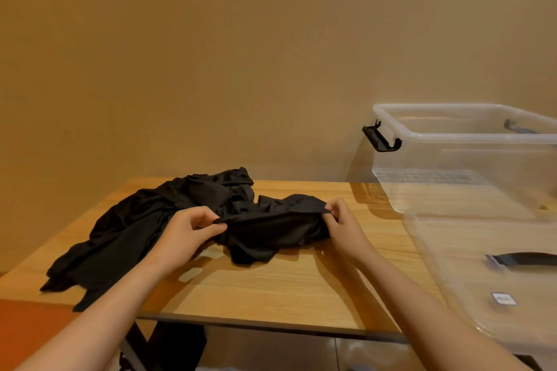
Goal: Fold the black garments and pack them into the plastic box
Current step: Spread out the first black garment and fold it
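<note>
**Now: both hands pinching one black garment**

Left hand (188, 230) and right hand (342, 221) each pinch an edge of a black garment (271, 230), stretched between them just above the table (286, 289), mid-surface. Heap of black garments (126, 229) toward left edge, draping over. Clear plastic box (464, 159) at right edge, lid off; loose lid (494, 274) leans before it.

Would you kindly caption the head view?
Both hands, left and right, stretch a black garment beside the empty plastic box.
</note>
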`<control>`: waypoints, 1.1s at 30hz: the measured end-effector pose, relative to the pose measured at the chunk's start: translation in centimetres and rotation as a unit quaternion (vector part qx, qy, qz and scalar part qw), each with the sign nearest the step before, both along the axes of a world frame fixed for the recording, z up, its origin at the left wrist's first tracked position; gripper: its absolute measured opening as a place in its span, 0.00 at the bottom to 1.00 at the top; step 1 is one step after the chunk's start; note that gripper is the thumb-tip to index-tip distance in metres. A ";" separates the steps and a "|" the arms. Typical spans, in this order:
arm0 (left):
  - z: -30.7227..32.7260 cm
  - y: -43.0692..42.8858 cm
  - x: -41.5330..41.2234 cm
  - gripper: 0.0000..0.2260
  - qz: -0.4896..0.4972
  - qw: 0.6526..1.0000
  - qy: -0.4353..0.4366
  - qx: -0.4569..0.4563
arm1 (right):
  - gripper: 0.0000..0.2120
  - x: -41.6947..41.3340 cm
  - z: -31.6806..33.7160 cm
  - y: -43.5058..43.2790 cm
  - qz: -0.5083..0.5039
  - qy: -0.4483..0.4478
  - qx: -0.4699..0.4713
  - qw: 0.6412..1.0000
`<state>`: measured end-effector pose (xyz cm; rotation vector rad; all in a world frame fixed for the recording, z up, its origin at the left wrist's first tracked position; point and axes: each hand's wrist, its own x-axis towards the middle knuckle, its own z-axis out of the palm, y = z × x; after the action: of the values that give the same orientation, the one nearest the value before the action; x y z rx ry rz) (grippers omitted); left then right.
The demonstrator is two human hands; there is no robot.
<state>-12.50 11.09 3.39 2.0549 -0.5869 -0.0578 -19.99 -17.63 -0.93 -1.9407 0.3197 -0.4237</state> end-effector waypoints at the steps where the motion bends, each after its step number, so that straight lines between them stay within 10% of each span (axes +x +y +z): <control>1: 0.2 -0.4 0.1 0.05 0.001 1.000 0.001 -0.009 | 0.03 0.1 0.7 -0.4 -0.005 -0.012 0.014 1.000; 25: 17.9 -7.1 3.8 0.03 0.027 0.981 -0.144 -0.125 | 0.04 -2.6 19.5 -8.4 -0.076 -0.247 -0.053 0.964; 33: 14.3 -6.0 1.2 0.07 -0.119 0.988 -0.021 0.098 | 0.02 -4.8 15.5 -7.1 0.108 0.005 -0.120 0.987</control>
<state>-11.26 5.11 17.69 2.1692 -0.8811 -0.2210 -24.80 -24.72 14.54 -2.1857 0.0635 -0.3208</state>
